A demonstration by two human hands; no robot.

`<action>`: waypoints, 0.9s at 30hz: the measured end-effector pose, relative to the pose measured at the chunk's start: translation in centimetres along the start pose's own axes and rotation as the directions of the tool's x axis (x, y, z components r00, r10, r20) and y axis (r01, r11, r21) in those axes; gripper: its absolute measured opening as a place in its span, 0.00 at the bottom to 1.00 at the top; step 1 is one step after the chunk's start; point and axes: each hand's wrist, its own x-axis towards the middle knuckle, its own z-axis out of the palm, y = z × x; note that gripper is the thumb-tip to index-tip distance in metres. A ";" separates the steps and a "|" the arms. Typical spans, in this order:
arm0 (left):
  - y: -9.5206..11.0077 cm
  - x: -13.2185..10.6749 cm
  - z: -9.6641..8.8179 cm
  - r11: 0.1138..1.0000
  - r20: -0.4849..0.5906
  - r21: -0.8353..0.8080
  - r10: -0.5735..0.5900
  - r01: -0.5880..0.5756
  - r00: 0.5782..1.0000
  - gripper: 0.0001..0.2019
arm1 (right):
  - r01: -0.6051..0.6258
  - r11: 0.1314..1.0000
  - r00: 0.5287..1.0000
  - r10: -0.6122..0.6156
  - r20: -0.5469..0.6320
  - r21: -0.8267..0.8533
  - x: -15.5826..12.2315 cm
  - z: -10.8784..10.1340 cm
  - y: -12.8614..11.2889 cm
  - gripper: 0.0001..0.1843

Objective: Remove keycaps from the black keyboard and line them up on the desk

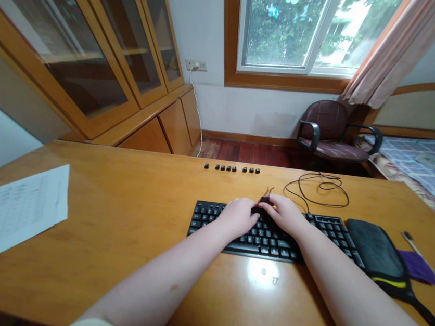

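Observation:
A black keyboard [272, 233] lies on the wooden desk [125, 215] in front of me. My left hand [238, 216] rests on its upper middle rows with the fingers curled down on the keys. My right hand [283, 212] is right beside it, pinching a small dark tool with a yellow tip [267, 202] at the keyboard's top edge. Several loose black keycaps [232, 169] sit in a row further back on the desk. The keyboard's black cable [319, 187] coils behind it.
A printed sheet of paper [7, 212] lies at the desk's left. At the right lie a black pouch [378, 252], a purple cloth [420, 267] and a thin brush [426, 262]. Behind the desk stand a maroon armchair [329, 128], wooden cabinets [96, 55] and a bed [429, 166].

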 end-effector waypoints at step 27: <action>0.5 0.6 0.8 0.988 -0.041 -0.041 -0.148 0.147 0.988 0.13 | 0.003 0.993 0.999 -0.010 -0.054 -0.120 -0.3 0.6 0.1 0.12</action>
